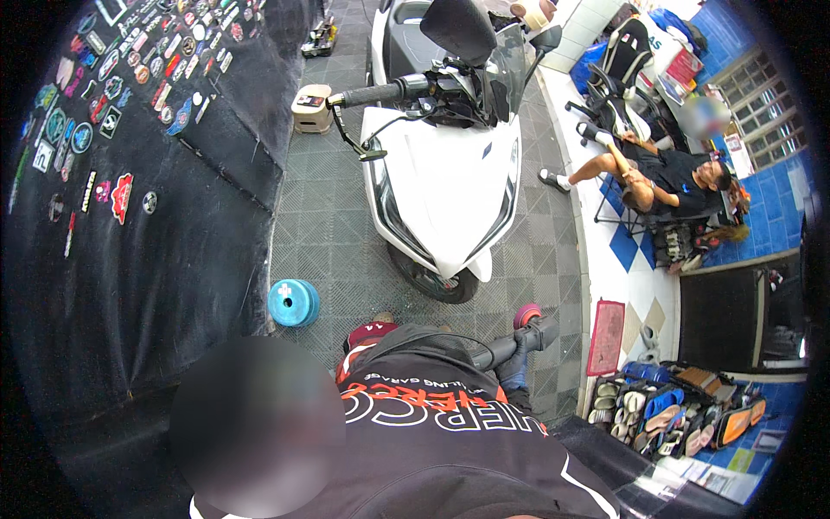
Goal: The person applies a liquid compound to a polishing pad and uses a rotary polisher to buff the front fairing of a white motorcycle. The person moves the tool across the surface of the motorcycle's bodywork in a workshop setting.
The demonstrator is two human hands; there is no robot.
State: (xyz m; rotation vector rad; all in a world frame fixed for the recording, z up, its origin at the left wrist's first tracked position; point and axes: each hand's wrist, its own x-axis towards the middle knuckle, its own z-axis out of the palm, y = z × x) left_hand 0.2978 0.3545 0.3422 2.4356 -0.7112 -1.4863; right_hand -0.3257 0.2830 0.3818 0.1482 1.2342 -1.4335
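Note:
A dark blue and black shape, seemingly my gloved right hand (513, 370), is closed around the body of a black polisher (543, 332). A round pink and dark red pad (526, 315) sits at the polisher's head. From its rear end a black cord (432, 334) curves left over my black, red and white jersey (450, 467). The pad is apart from the white scooter (454, 190), whose front wheel (437, 281) faces me. My left hand does not show. A maroon cloth-like item (369, 332) lies at the jersey's far edge, and a blurred disc hides the lower left.
A blue round container (294, 303) stands left on the grey tiled floor (324, 225). Beyond it are a beige stool (312, 110) and a sticker-covered black wall (130, 130). At right, a person (679, 182) sits near a red mat (606, 337) and a shoe rack (666, 406).

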